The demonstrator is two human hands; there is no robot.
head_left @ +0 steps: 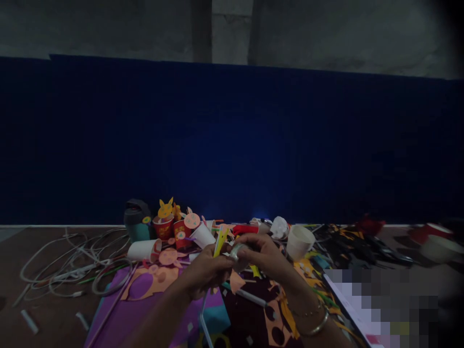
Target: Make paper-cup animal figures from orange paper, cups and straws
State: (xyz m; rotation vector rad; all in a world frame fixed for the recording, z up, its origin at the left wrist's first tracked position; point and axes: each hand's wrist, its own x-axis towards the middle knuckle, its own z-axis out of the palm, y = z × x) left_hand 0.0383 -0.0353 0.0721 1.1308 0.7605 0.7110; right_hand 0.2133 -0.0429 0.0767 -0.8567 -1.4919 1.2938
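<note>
My left hand (pixel 205 271) is closed around a pale drinking straw (pixel 203 316), whose bent end hangs below the fingers. Yellow paper (pixel 221 240) sticks up along the straw above that hand. Beside it, my right hand (pixel 268 256) grips a roll of clear tape (pixel 237 251) and wears a bangle. Both hands are close together, almost touching at the roll. Under them lie a purple sheet (pixel 165 316), a blue paper piece (pixel 214 318), a pen-like stick (pixel 252 297) and orange paper with cut-out holes (pixel 277 321).
Paper cups, one white (pixel 300 241) and one red (pixel 164 228), stand behind the hands with animal-face cut-outs (pixel 166 209). A teal bottle (pixel 137 222) and tangled white cables (pixel 72 266) are left. Black scraps (pixel 362 246) lie right. A blue panel (pixel 232 145) rises behind.
</note>
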